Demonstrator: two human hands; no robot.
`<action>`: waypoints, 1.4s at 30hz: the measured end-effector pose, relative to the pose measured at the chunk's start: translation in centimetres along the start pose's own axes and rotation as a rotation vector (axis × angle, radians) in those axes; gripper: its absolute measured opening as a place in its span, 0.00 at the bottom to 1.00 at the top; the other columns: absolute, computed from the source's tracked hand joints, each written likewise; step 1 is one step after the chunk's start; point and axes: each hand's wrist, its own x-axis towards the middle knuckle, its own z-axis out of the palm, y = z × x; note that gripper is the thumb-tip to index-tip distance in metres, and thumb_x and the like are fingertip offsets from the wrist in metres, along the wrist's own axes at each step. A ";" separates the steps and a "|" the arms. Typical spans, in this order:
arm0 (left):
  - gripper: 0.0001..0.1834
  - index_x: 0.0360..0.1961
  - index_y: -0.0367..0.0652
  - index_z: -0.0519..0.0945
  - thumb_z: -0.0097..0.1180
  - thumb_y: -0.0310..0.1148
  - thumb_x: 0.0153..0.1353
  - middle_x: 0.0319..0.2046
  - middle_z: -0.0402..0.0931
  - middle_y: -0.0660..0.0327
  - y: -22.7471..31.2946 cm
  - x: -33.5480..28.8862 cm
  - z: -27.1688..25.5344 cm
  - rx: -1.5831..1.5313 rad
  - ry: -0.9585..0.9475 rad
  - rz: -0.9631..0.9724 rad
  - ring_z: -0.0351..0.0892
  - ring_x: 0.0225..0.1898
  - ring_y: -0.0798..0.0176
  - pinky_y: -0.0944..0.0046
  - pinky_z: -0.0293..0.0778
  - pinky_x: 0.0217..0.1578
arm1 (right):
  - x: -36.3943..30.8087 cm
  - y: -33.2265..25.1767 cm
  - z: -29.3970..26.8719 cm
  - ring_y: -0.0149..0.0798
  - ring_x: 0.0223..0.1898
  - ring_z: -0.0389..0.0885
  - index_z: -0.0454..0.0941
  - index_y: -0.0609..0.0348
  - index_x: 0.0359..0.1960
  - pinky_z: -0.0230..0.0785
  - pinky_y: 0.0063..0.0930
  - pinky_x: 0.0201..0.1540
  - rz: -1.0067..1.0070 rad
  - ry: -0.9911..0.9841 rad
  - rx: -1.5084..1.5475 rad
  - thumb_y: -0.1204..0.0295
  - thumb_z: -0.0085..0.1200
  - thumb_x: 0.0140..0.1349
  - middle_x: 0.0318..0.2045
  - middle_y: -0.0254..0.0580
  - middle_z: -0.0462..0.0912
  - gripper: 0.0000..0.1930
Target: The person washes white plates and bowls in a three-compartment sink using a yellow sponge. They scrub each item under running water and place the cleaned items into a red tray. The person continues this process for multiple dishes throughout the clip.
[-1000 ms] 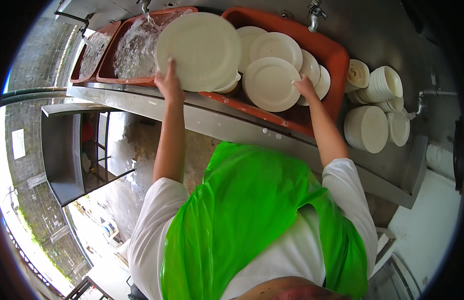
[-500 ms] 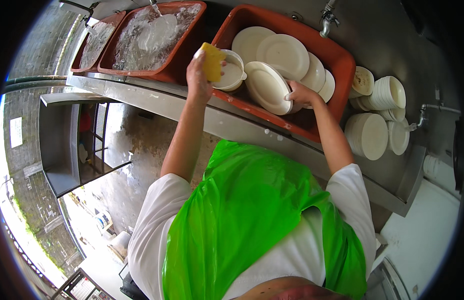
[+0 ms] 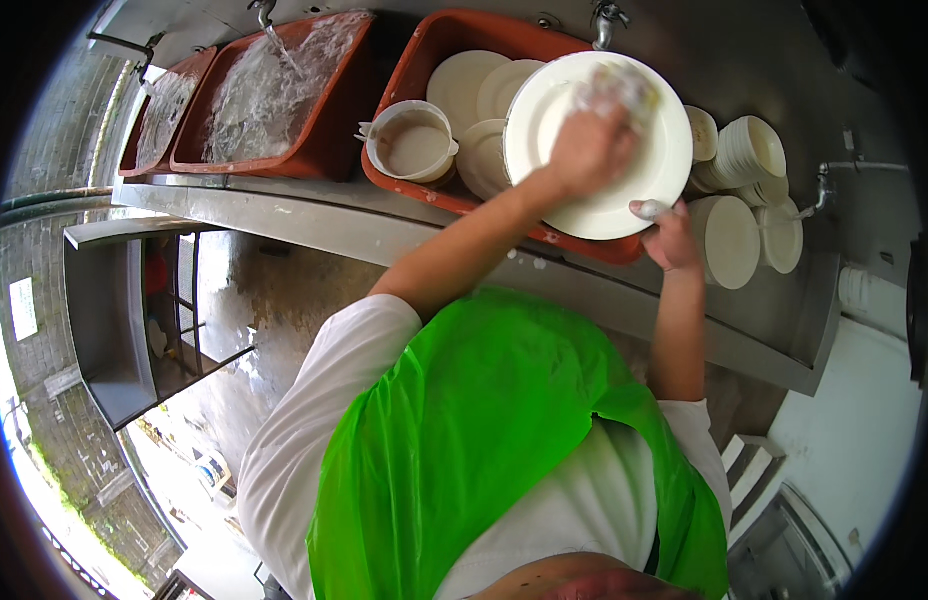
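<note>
A large white plate (image 3: 639, 190) is held up, tilted toward me, over the right-hand red basin. My right hand (image 3: 674, 238) grips its lower right rim, with the thumb on the front face and suds on the thumb tip. Across the plate reaches my left hand (image 3: 592, 150), pressing a yellow sponge (image 3: 624, 88) to its upper part. Foam and motion smear the sponge. Behind and left of the plate, more white plates (image 3: 464, 85) lie in the red basin (image 3: 424, 45). A white plastic tub (image 3: 412, 140) of cloudy liquid stands at the basin's left end.
Two red basins of churning water, one larger (image 3: 274, 95) and one smaller (image 3: 167, 110), stand to the left under running taps. Stacked white bowls (image 3: 754, 148) and plates (image 3: 726, 242) sit on the steel counter at right. A tap (image 3: 609, 18) rises behind the plate.
My right hand has lifted the plate out of the basin and turned its face toward me. My left hand has brought the sponge rightward from beside the tub onto the plate.
</note>
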 end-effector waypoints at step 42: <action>0.18 0.50 0.46 0.76 0.57 0.37 0.59 0.48 0.74 0.50 -6.1 1.2 -1.9 0.313 0.138 0.024 0.75 0.49 0.42 0.43 0.67 0.53 | 6.8 5.4 4.0 0.39 0.56 0.74 0.64 0.58 0.61 0.69 0.37 0.58 -0.063 -0.011 0.306 0.66 0.48 0.68 0.56 0.41 0.73 0.22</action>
